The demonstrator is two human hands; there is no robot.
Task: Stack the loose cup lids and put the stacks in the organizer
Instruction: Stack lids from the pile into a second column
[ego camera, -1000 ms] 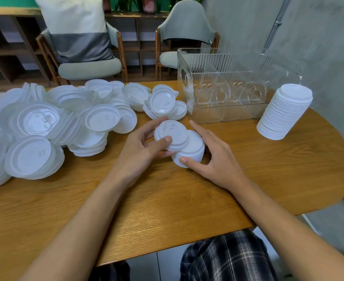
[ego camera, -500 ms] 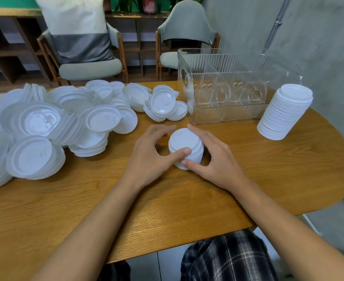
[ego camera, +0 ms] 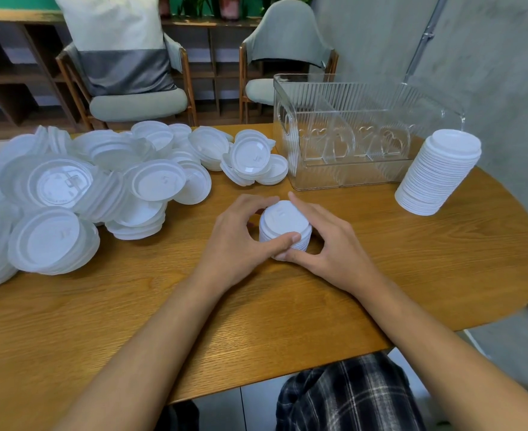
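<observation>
1. Thumb and fingertips of my left hand (ego camera: 234, 241) wrap the short stack of lids (ego camera: 283, 217) from the left. The thumb presses on its near side and the fingers curl round its far side.
2. My right hand (ego camera: 334, 250) closes on the same stack from the right, with the index finger along the far rim and the thumb low on the near side, just under the left thumb. Both hands grip it.
3. That stack stands upright on the table (ego camera: 163, 321), about midway across, with its top lid showing between my hands.
4. Bare wood lies between the stack and the organizer (ego camera: 349, 175), a clear ribbed box beyond it and to the right, near the far edge. Its dividers have heart cut-outs.
5. A tall stack of lids (ego camera: 440, 175) leans just beside the organizer's right end, well apart from my hands.
6. The heap of loose lids (ego camera: 101, 181) spreads over the left half of the table. Its nearest lids lie near my left hand without touching it.
7. Open wood runs from my hands to the near edge. My forearms cross it from below and converge on the stack, wrists low.
</observation>
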